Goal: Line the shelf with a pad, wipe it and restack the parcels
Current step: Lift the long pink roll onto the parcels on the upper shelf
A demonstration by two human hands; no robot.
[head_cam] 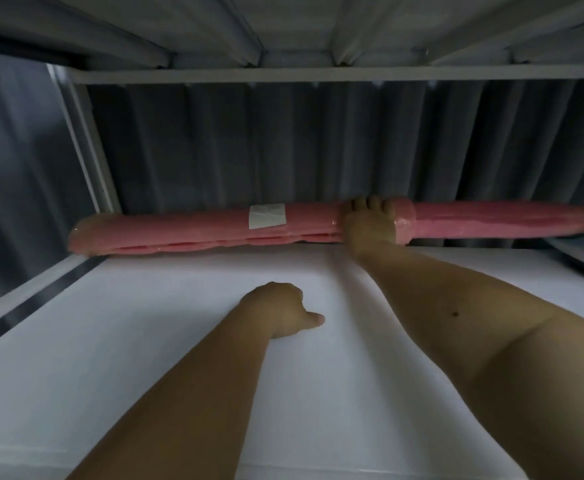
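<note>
We see the shelf (24,308) lined with a white pad (179,358); pink wrapped parcels (186,230) lie across it at twelve o'clock.

Back wall (283,143): dark corrugated metal, ribs running vertically, filling the middle of the frame.
Upper deck (301,26): pale ribbed metal across the top.
Beam (318,76): light grey bar running left to right beneath the upper deck.
Upright (86,140): pale post slanting down at the left.
</note>
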